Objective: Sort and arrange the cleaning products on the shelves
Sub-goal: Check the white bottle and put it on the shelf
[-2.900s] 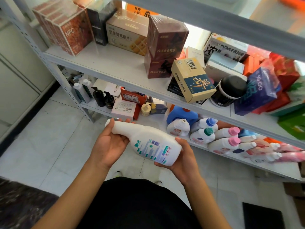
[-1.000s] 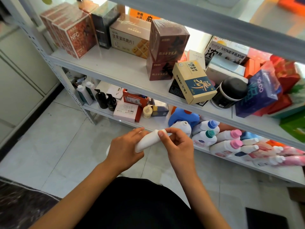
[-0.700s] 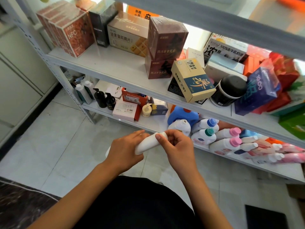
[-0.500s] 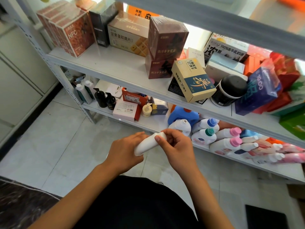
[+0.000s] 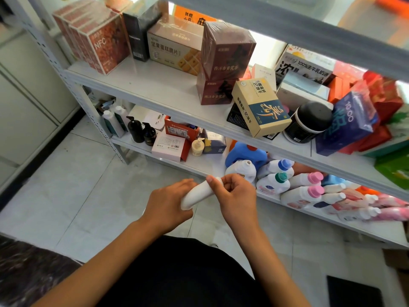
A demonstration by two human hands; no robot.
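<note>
Your left hand [image 5: 168, 204] wraps the wide lower body of the white bottle [image 5: 197, 192], fingers curled round it so that most of the body is hidden under your palm. The bottle runs up and to the right from there, its narrow neck slanting toward the lower shelf [image 5: 205, 165], held just in front of that shelf's front edge and off any shelf. It looks like rigid, smooth plastic, likely slick and, if full, heaviest at the base, so carry the weight at the body, not at the neck. Your right hand [image 5: 234, 193] pinches the neck end, thumb laid over the tip and the other fingers curled in beside it. Right of that hand, on the lower shelf, lie the capped bottles [image 5: 287, 182], near where this one probably belongs.
</note>
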